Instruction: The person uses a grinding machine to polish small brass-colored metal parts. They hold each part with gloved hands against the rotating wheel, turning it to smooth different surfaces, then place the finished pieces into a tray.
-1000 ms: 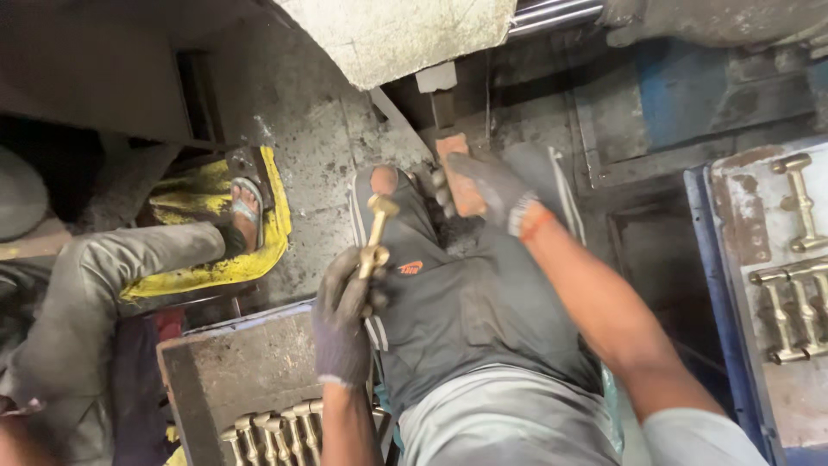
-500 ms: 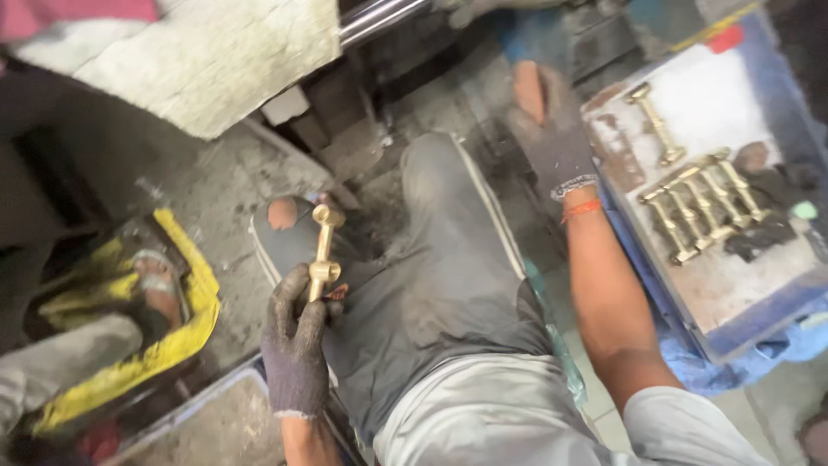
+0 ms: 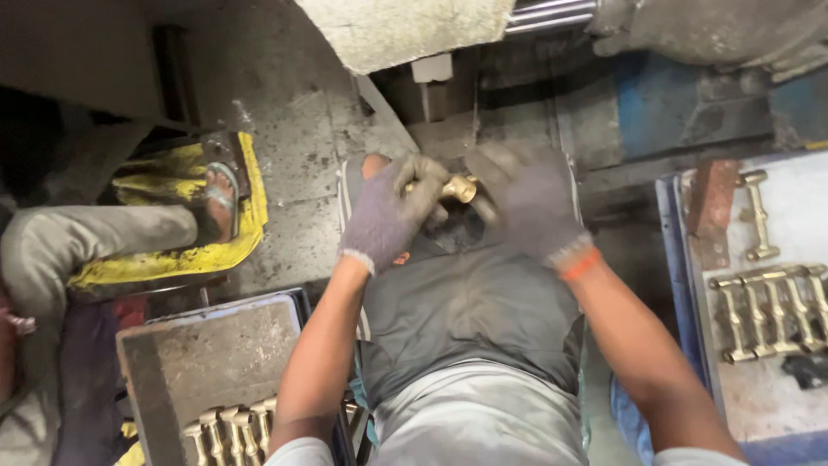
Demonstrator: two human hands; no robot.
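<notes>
Both my hands wear grey knit gloves and meet above my knee. My left hand (image 3: 392,216) is closed around a brass fitting (image 3: 457,187), whose golden end shows between the two gloves. My right hand (image 3: 526,207), with an orange cuff at the wrist, is at the same fitting from the right, its fingers curled over it; how firmly it grips is hard to tell. Most of the fitting is hidden by the gloves.
A grey tray (image 3: 216,345) at lower left holds several brass parts (image 3: 228,427). A blue-edged tray (image 3: 690,285) at right holds more brass parts (image 3: 776,311). Another person's leg and sandalled foot (image 3: 216,198) rest on a yellow mat (image 3: 172,250) at left. A machine body (image 3: 405,30) overhangs.
My right hand has come back from the right tray to the middle and met my left hand. The left hand has lifted the brass fitting forward, now gripped between both gloves.
</notes>
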